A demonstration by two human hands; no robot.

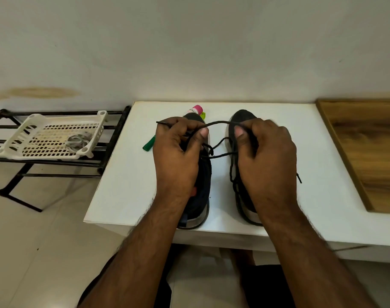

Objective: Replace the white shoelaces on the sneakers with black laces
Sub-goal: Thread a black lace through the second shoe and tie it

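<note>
Two dark sneakers stand side by side on the white table [123,185], toes toward the wall. The left sneaker [204,185] lies mostly under the left hand [178,152]; the right sneaker [241,121] lies partly under the right hand [267,156].

Both hands hold the black lace [220,123] above the sneakers. The left hand's fingers curl round it, thumb pressed against the strand, and one tipped end sticks out past the knuckles on the side away from the right sneaker. The right hand pinches the same lace between thumb and curled fingers. Between the two hands the lace arches up in a loop, and lower strands cross over the gap between the sneakers. Another lace end [299,177] lies on the table just beside the right hand, on its outer side.

Behind the left sneaker's toe a pink-capped item [197,109] shows, with something yellow-green touching it. A green piece [149,145] lies on the table near the left hand.

Left of the table stands a black rack [114,138] bearing a white basket [34,121]. A wooden board [367,152] adjoins the table's right side.
</note>
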